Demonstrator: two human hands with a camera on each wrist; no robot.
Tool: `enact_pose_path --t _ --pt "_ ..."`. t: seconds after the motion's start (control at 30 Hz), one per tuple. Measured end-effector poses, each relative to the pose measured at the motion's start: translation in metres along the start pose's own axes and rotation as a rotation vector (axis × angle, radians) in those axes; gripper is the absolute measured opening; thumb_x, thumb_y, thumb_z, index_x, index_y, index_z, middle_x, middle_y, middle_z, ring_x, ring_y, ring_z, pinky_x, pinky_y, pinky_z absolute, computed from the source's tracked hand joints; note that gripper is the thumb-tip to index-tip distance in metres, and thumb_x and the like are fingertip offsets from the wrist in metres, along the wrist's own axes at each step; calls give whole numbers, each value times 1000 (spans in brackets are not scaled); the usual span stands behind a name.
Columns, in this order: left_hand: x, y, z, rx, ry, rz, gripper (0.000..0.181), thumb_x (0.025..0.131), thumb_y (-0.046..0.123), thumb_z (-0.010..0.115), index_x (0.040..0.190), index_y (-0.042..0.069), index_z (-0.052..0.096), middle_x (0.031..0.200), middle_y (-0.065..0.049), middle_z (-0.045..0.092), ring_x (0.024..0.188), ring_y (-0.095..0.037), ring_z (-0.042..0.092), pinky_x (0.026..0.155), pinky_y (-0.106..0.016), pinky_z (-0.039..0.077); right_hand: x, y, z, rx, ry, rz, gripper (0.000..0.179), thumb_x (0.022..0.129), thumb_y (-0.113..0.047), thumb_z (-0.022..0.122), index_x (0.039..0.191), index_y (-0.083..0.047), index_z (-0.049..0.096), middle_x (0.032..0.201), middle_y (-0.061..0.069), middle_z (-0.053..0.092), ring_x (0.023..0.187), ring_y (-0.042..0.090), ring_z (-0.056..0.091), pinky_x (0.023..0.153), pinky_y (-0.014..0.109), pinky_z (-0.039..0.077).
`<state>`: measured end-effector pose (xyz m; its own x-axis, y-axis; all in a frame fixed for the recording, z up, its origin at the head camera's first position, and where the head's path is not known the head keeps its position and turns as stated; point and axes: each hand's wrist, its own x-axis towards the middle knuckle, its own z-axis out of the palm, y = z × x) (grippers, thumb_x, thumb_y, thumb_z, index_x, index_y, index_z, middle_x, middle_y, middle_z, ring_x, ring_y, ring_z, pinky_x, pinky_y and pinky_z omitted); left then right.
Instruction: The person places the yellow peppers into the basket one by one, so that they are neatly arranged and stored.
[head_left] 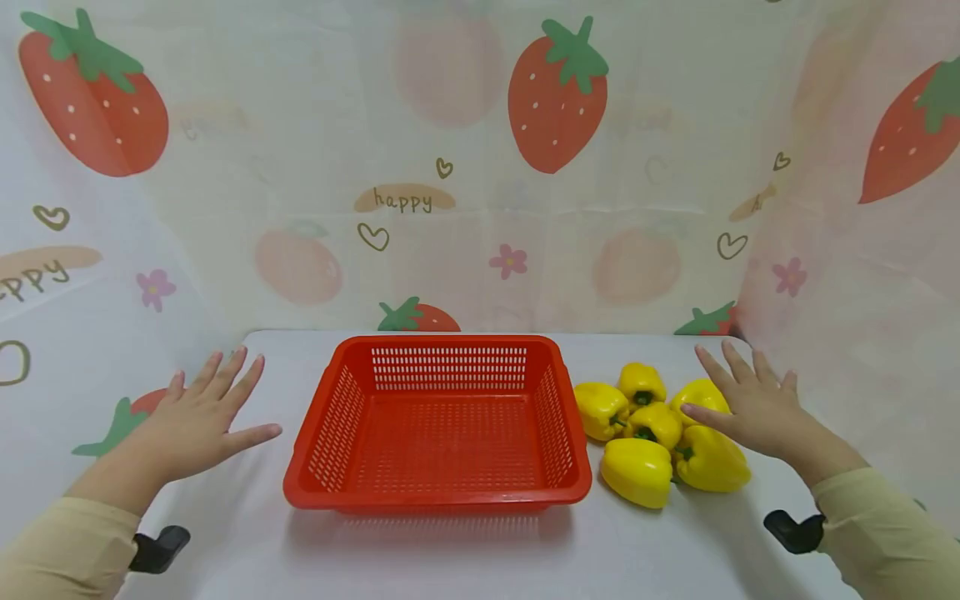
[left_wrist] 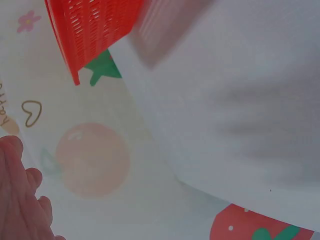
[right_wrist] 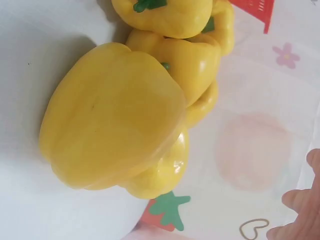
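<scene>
A red plastic basket with slotted sides stands in the middle of the white table, its inside bare. To its right several yellow bell peppers lie bunched together, some with green stems showing. My left hand is held up left of the basket, fingers spread, holding nothing. My right hand hovers with spread fingers over the right side of the peppers and overlaps one of them in the head view. In the right wrist view a large bell pepper fills the middle, and fingertips show at the right edge.
The white table ends at a back edge against a cloth backdrop printed with strawberries, hearts and flowers. The same cloth rises on the left and right sides. A black strap piece sits at the left wrist, another black piece at the right.
</scene>
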<state>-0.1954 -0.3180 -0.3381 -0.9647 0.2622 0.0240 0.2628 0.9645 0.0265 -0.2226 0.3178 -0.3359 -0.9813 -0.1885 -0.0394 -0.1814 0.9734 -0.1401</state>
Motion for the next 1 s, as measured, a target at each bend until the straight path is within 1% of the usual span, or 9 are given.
enact_pose_path --t 0.27,0.43,0.6,0.87,1.0 --pt "4 3 0 -13 -4 0 99 80 73 39 147 14 -4 151 -20 -5 135 -40 -16 97 -67 -13 0 4 0 23 15 7 96 80 -70 43 148 -19 -4 148 27 -7 127 58 -5 86 76 -11" --pt "5 3 0 -10 -3 4 100 79 74 39 147 14 -4 151 -20 -4 135 -40 -15 97 -67 -13 -1 7 1 42 12 2 94 82 -68 44 148 -20 -4 148 25 -11 127 58 -10 85 76 -13" --pt "6 3 1 -28 -12 14 101 79 75 38 147 13 -3 152 -19 -3 135 -40 -15 99 -67 -10 -2 9 0 58 16 1 94 82 -68 44 148 -20 -3 148 25 -11 127 57 -11 86 76 -12" --pt "7 7 5 -46 -6 35 100 80 72 40 147 12 0 151 -20 -1 135 -41 -13 99 -67 -7 -2 12 1 85 29 1 93 82 -65 47 148 -17 1 148 26 -11 127 57 -9 88 76 -6" --pt "6 9 7 -45 -1 43 99 80 72 41 148 11 3 151 -20 1 136 -41 -10 100 -67 -3 -4 13 0 143 27 -13 93 83 -63 49 148 -15 2 148 26 -12 127 56 -13 91 75 -3"
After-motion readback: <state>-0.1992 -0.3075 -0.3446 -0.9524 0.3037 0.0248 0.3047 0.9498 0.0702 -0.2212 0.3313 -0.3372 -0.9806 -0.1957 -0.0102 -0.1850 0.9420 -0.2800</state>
